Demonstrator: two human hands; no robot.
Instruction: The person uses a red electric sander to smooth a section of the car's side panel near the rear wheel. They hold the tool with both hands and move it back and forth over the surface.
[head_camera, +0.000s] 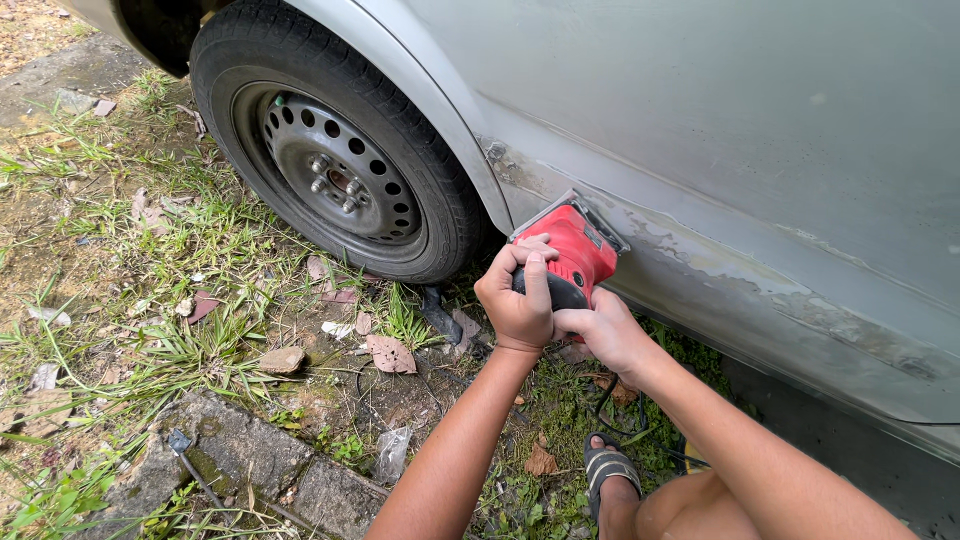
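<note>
Both hands grip a red sander pressed flat against the lower side of a silver car, just behind the wheel, where the paint is worn into dull, patchy streaks. The left hand is wrapped tight over the black rear grip, thumb lying along the top, and the right hand is closed on the tool's lower back end, though its fingers are mostly hidden, so how far they curl under is hard to tell. I judge the tool to be a stiff plastic-bodied thing, compact and of moderate weight, likely to buzz and creep sideways on smooth metal, so it wants a firm hold on the rounded grip and body, well away from the flat pad. A thin black cord trails down into the grass near a sandalled foot.
</note>
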